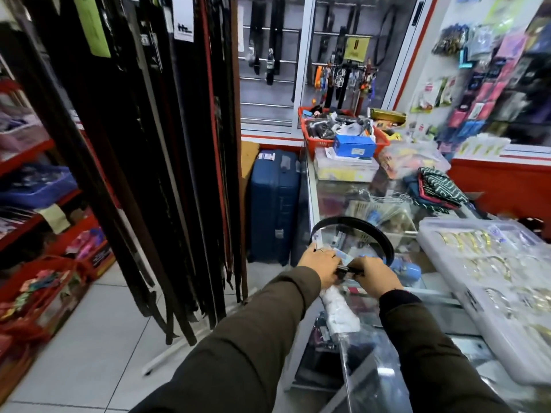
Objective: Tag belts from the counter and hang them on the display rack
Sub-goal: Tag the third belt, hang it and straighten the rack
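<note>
A black belt (376, 234) curves in a loop above the glass counter (334, 186). My left hand (318, 263) and my right hand (377, 275) grip the belt's two ends, close together near the buckle. A small white tag (317, 239) sticks up by my left hand's fingers. A white wrapped bundle (340, 308) lies on the counter just below my hands. To the left stands the display rack (167, 162), with several dark belts hanging down to near the floor.
A clear plastic box of gold bangles (489, 263) lies on the counter at right. Folded cloths (435, 186) and a red basket (322, 143) with a blue box sit farther back. A blue suitcase (274, 204) stands between rack and counter. Red shelves line the left.
</note>
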`<action>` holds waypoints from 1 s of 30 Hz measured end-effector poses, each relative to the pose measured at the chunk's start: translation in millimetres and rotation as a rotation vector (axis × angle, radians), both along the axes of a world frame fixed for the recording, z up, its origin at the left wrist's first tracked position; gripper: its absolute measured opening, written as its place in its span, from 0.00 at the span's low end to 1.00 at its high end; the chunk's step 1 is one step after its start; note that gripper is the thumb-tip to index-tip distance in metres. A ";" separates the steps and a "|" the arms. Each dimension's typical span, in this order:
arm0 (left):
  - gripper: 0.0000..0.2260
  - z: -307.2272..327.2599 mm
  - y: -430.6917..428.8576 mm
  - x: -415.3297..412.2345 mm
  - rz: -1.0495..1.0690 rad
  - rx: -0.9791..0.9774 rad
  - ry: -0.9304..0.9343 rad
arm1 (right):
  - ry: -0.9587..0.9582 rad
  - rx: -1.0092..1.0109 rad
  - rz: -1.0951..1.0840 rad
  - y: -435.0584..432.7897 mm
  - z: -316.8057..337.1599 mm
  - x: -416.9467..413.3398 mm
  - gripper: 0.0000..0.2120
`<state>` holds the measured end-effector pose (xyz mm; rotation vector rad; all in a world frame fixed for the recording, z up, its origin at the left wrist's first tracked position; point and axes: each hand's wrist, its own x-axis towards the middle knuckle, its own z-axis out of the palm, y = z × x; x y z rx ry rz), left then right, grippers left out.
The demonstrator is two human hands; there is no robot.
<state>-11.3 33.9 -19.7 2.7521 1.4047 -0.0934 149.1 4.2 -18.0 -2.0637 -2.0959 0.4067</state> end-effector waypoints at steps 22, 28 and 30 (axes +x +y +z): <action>0.15 63.8 -33.8 -124.2 0.649 -0.279 -1.891 | 0.768 0.225 0.175 3.1 99.2 -144.5 0.20; 0.11 83.7 -34.3 -149.5 0.523 0.010 -1.765 | 0.853 0.304 0.252 0.9 111.5 -168.6 0.13; 0.13 95.7 -35.4 -155.4 0.489 0.094 -1.765 | 0.927 0.283 0.255 1.8 123.6 -179.1 0.10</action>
